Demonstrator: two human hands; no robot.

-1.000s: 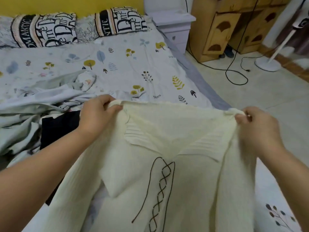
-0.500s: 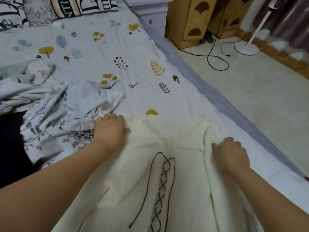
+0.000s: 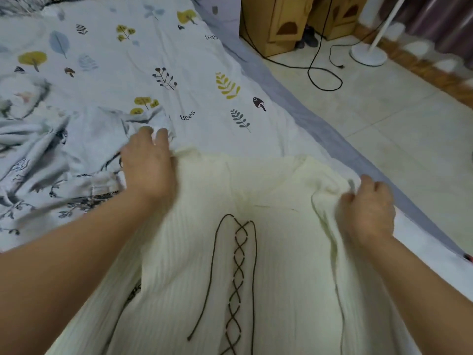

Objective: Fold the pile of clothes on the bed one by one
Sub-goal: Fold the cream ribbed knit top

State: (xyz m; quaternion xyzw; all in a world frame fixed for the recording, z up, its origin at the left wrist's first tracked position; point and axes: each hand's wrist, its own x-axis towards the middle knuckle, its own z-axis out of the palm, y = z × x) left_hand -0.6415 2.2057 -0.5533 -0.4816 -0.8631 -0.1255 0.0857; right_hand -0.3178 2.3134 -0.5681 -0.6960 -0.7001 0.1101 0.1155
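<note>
1. Since half a second ago, my left hand point(image 3: 149, 170) has slid off the cream sweater's point(image 3: 276, 265) top-left edge, fingers loose, holding nothing.
2. My right hand point(image 3: 368, 211) pinches bunched knit at the right shoulder.
3. Sweater lies flat on the bed point(image 3: 204, 73), near its right edge.
4. Open printed sheet lies beyond; crumpled clothes point(image 3: 51, 160) crowd the left.

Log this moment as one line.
sweater: flat on bed, laces up | left hand: resting on shoulder | right hand: gripping edge | fold: not begun
</note>
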